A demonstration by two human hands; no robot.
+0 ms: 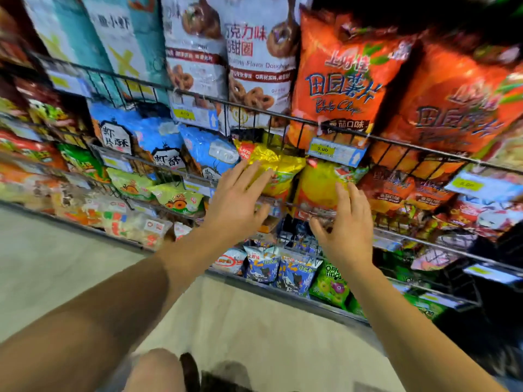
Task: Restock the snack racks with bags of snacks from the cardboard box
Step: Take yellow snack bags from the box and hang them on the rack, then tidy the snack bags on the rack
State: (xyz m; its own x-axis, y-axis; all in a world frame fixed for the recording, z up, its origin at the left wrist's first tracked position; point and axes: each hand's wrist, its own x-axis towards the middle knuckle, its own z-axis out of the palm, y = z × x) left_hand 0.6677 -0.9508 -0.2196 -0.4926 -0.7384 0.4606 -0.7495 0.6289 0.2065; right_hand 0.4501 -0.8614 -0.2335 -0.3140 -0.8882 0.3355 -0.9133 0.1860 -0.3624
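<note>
So both hands are up at the wire snack rack (283, 114), middle shelf. The left hand (237, 199) has its fingers spread and lies flat against a yellow chip bag (280, 168) that sits at the front rail of that shelf, just under the white doughnut bags (254, 66). The right hand (343, 222) is loose and open too, fingertips touching the bottom of a second yellow bag (322, 182) right beside the first. Orange potato chip bags (339, 80) fill the shelf above on the right, blue bags (209, 151) sit to the left of the yellow ones. No cardboard box in sight
</note>
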